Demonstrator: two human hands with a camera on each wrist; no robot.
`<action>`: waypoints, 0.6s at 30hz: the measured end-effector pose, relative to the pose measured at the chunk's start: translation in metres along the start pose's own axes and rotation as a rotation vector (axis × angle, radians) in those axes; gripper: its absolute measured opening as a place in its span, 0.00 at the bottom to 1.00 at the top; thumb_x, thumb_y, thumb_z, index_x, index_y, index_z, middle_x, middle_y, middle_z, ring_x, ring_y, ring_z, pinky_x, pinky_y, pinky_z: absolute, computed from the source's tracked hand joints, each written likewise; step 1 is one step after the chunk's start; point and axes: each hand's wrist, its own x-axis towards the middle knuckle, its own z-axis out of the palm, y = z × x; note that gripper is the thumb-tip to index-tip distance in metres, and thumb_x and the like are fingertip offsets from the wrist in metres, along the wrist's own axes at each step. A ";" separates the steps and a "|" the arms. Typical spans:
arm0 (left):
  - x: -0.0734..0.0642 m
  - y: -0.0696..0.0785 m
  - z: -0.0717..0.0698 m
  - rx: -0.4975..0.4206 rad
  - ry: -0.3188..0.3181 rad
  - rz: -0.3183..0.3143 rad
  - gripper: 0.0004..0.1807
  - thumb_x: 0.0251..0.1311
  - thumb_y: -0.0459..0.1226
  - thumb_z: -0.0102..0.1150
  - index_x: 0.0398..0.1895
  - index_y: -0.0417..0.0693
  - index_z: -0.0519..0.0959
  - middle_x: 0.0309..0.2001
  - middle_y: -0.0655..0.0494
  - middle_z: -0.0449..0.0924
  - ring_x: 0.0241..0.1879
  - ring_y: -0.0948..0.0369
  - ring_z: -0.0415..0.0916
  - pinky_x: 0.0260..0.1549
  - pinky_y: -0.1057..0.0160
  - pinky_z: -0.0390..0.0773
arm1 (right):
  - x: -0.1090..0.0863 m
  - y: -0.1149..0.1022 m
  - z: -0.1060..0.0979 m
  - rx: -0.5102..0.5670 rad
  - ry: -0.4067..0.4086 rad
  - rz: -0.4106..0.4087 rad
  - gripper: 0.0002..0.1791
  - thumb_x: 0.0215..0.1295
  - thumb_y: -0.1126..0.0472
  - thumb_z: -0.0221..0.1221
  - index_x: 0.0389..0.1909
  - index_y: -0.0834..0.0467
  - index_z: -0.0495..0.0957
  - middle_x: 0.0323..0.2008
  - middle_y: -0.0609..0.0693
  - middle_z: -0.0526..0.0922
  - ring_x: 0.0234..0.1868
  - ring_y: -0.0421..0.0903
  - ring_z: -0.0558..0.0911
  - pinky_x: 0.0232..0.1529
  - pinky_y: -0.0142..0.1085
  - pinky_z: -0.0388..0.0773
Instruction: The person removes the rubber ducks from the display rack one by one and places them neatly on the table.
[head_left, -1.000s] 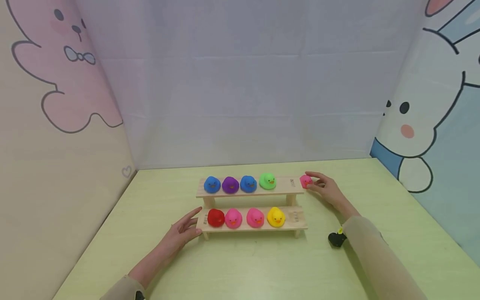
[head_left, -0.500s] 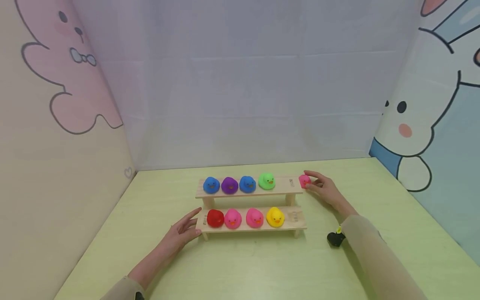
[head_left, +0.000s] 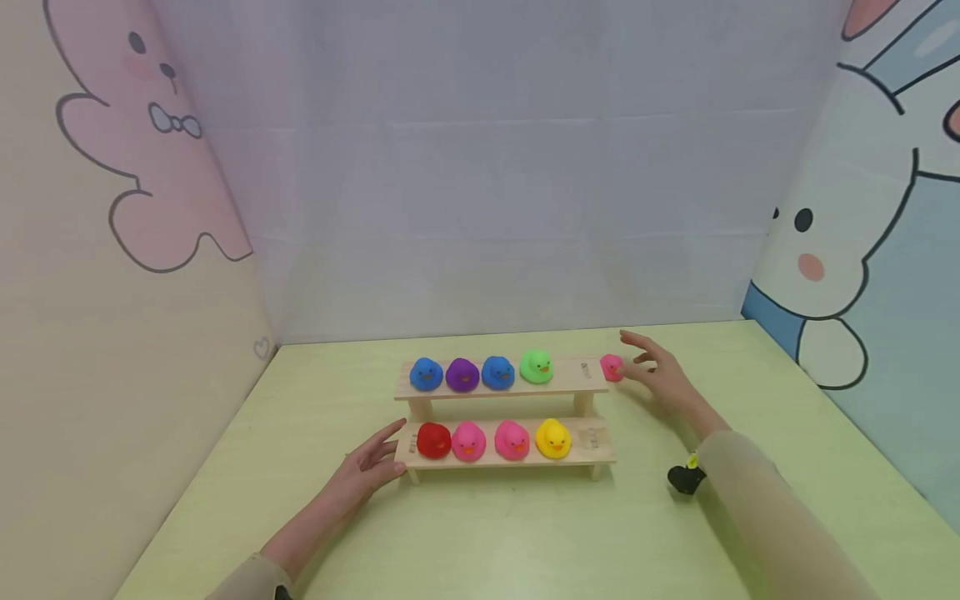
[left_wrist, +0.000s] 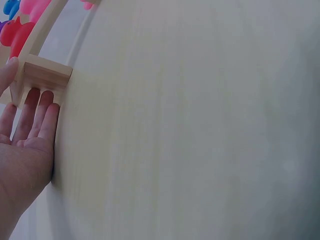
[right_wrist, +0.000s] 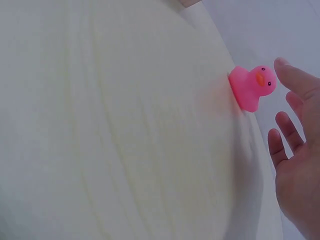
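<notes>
A two-tier wooden stand (head_left: 480,398) bears several rubber ducks. My left hand (head_left: 366,468) grips the left end of its lower board, thumb at the front corner and index finger at the back; the left wrist view shows the other fingers at the board's end. Beyond the stand's right end, a pink rubber duck (right_wrist: 250,89) stands on the table. Beside it, my right hand (head_left: 663,382) has its fingers spread and holds nothing. In the right wrist view a small gap separates thumb and duck.
The upper board carries two blue ducks, a purple duck (head_left: 462,376) and a green duck (head_left: 536,367). On the lower one sit a red duck (head_left: 433,440), two pink ducks and a yellow duck (head_left: 553,438). A black duck (head_left: 684,480) lies by the right sleeve.
My right hand has let go of the pink duck, spread its fingers and drawn slightly right. The left hand stays at the stand; the head view has shifted a little.
</notes>
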 end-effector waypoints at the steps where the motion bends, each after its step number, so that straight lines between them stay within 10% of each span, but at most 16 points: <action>1: 0.000 0.000 0.000 -0.001 0.003 -0.001 0.38 0.65 0.37 0.61 0.76 0.55 0.57 0.64 0.40 0.67 0.60 0.49 0.71 0.61 0.51 0.67 | 0.001 -0.003 -0.001 -0.003 0.006 -0.011 0.35 0.66 0.63 0.62 0.72 0.59 0.60 0.67 0.62 0.66 0.53 0.63 0.70 0.46 0.47 0.69; 18: -0.003 0.002 0.002 0.008 0.010 -0.027 0.38 0.64 0.37 0.61 0.76 0.57 0.58 0.65 0.41 0.67 0.60 0.49 0.71 0.62 0.50 0.65 | 0.022 -0.088 0.000 0.031 0.016 -0.167 0.30 0.66 0.64 0.63 0.69 0.55 0.68 0.63 0.56 0.73 0.52 0.57 0.74 0.48 0.39 0.73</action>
